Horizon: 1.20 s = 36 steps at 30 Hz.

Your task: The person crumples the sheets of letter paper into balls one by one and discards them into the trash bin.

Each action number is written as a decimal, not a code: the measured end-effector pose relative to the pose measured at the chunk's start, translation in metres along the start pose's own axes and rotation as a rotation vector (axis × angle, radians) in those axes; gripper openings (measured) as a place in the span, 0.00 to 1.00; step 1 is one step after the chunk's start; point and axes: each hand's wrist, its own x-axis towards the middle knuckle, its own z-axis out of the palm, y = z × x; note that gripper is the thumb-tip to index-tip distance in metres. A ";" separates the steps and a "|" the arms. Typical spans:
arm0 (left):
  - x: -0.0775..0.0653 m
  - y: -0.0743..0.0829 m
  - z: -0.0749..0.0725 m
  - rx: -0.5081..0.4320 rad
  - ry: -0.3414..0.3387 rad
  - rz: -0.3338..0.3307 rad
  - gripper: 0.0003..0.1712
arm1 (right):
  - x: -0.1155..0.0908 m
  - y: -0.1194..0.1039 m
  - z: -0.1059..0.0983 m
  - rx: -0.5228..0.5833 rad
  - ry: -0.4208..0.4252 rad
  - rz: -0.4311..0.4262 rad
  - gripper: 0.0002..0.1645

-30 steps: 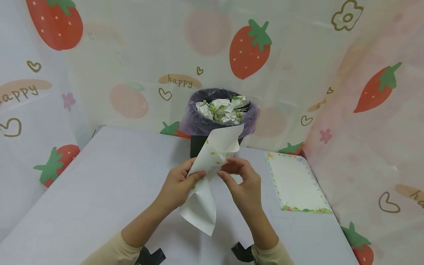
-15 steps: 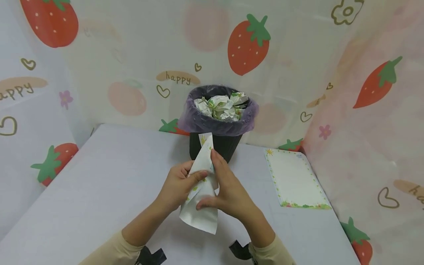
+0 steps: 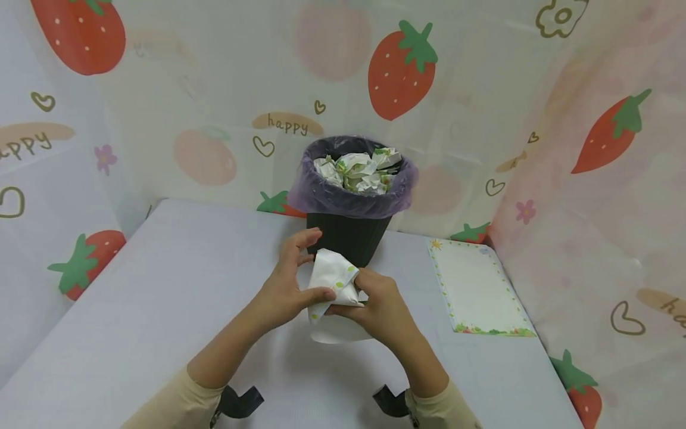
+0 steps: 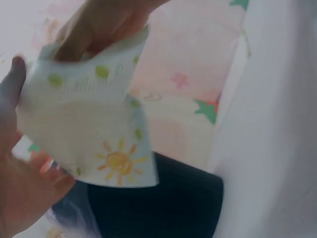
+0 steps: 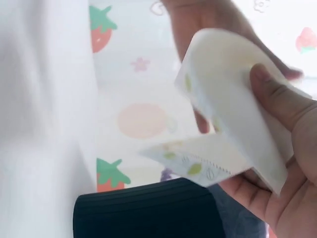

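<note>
Between both hands, over the table in front of the bin, is a white sheet of paper [image 3: 332, 277], folded over and bent. Leaves and a sun [image 4: 119, 162] are printed along its border. My right hand [image 3: 383, 307] grips the paper from the right, its thumb [image 5: 282, 96] pressed on the white side and the fingers curled behind. On the left, my left hand [image 3: 284, 292] has its fingers raised and spread away from the sheet, while its thumb reaches across the paper's front. The left wrist view shows that hand's loose fingers [image 4: 29, 193] beside the paper.
Behind the hands stands a black bin [image 3: 348, 232] lined with a purple plastic bag [image 3: 316, 196]. Crumpled printed papers [image 3: 356, 170] fill its top. A flat sheet with a printed border [image 3: 482, 292] lies at the table's right edge. Strawberry-patterned curtains [image 3: 214, 71] enclose the table.
The long, twisted paper has been folded down into a shorter bundle. My right hand has moved from the paper's side to gripping it, and my left fingers have come off it.
</note>
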 end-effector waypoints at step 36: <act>0.002 0.004 -0.017 -0.500 0.045 -0.377 0.18 | -0.002 0.017 -0.040 0.770 -0.528 -0.098 0.71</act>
